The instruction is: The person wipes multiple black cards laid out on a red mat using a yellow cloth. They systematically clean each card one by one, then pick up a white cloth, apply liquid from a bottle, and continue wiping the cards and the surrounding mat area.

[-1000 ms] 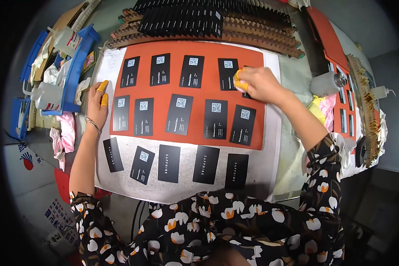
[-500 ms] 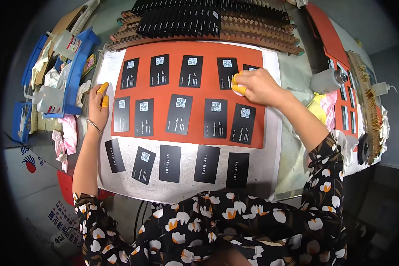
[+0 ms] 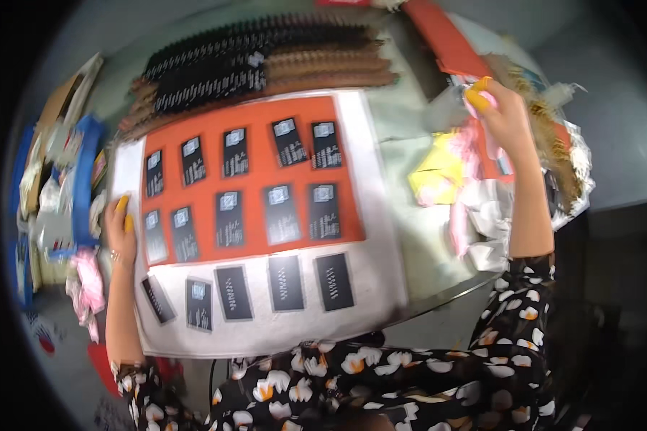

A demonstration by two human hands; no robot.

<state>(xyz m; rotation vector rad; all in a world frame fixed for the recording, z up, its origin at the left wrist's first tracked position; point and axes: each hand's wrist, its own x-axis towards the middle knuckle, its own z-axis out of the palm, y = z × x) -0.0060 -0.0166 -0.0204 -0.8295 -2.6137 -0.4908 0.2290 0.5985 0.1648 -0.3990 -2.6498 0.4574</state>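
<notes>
1. Left hand [image 3: 120, 228], loosely open, at the edge of the white board [image 3: 375, 280].
2. Right hand [image 3: 490, 104] curled near the bottle [image 3: 444, 111]; can't tell its hold.
3. Black cards [image 3: 230, 219] across orange sheet [image 3: 260, 167], white lettering blurred.

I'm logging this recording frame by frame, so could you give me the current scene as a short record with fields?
View: head camera, motion-blurred
Left hand: at the left edge of the white sheet
Right hand: fingers curled, near a translucent bottle; any held item too blurred to tell
Finger covers: yellow, on both hands
Orange mat: ten black cards in two rows
White sheet, near side: five dark cards
Far side: brown racks with black cards
Right side: crumpled yellow material
Left side: blue bin
</notes>
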